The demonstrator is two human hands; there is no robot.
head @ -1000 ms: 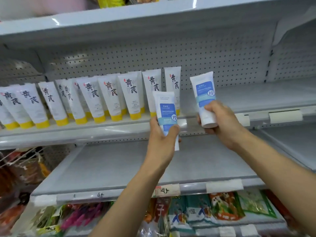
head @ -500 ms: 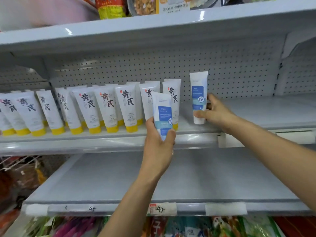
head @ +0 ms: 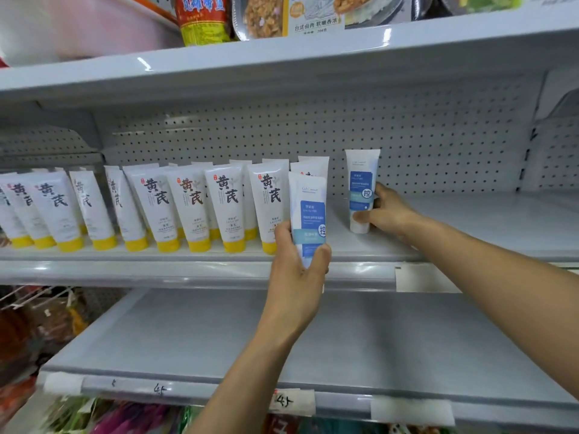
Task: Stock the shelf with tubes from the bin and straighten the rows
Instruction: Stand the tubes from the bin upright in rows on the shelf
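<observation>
Up on grey metal shelf [head: 470, 227]: white blue-label plastic tube [head: 362, 189] upright, pinched by right hand [head: 388, 211]; twin tube [head: 308, 214] clamped in left hand [head: 297, 270] out front. Likely light, squishy, so grab low near cap [head: 359, 227].

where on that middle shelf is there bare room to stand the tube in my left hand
Bare shelf runs right of the blue-label tube that your right hand holds. A narrower gap lies between that tube and the yellow-capped tubes. Left of there the rows are packed. The lower shelf shows bare too.
</observation>
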